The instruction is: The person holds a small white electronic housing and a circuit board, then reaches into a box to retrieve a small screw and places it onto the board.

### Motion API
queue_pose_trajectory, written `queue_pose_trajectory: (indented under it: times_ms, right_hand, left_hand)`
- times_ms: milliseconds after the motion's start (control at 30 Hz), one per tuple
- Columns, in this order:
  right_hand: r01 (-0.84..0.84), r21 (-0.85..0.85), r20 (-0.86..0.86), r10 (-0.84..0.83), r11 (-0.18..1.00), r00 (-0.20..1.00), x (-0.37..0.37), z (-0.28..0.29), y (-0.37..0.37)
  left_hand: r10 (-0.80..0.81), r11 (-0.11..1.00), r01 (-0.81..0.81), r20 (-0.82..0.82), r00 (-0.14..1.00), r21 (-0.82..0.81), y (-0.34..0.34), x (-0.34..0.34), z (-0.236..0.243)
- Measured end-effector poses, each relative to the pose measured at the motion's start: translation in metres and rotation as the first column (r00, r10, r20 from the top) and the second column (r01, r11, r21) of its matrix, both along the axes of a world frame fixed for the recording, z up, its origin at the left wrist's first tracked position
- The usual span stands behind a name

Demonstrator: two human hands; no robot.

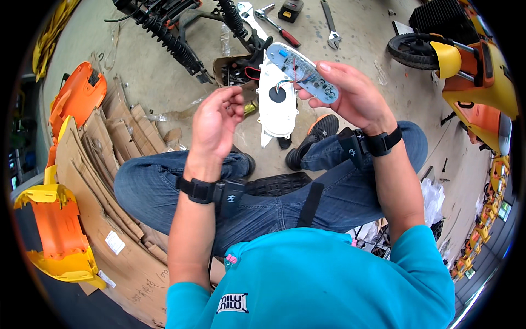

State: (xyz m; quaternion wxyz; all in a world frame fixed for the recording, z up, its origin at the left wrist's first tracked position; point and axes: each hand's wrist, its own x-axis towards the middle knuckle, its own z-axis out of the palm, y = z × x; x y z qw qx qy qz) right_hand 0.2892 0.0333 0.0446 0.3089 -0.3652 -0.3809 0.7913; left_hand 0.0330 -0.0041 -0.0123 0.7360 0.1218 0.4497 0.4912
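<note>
Circuit bd (312,84) looks glossy blue-gray from here, bumpy w/ tiny parts; its wires (285,83) look plastic-coated. Wht housing (276,118) = smooth plastic, semi-gloss. Adj. wrench (330,24) is bare metal, dull sheen; ratchet (280,29) is shiny metal w/ a red-&-blk plastic-looking grip. Conc. floor (356,49) is matt, scuffed. Cardboard (82,219) is matt brn, edges rough, w/ smooth paper label (115,242). Orange panel (82,98) looks like glossy molded plastic. Jeans (156,183) = matt denim; teal shirt (307,279) = soft matt cloth. Bag (433,200) is thin, crinkly, shiny plastic.
</note>
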Motion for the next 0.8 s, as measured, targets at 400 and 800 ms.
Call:
queue_pose_trajectory:
  times_ms: [400, 800]
  right_hand:
    - [-0.136, 0.034, -0.052, 0.138, 0.99, 0.989, -0.004, 0.024, 0.007]
    - [-0.428, 0.022, 0.092, 0.425, 0.903, 0.901, -0.023, 0.046, 0.025]
  left_hand:
    - [-0.314, 0.883, 0.416, -0.385, 0.868, 0.216, 0.04, -0.028, 0.093]
    - [-0.713, 0.607, 0.789, -0.374, 0.593, 0.094, 0.047, -0.017, 0.098]
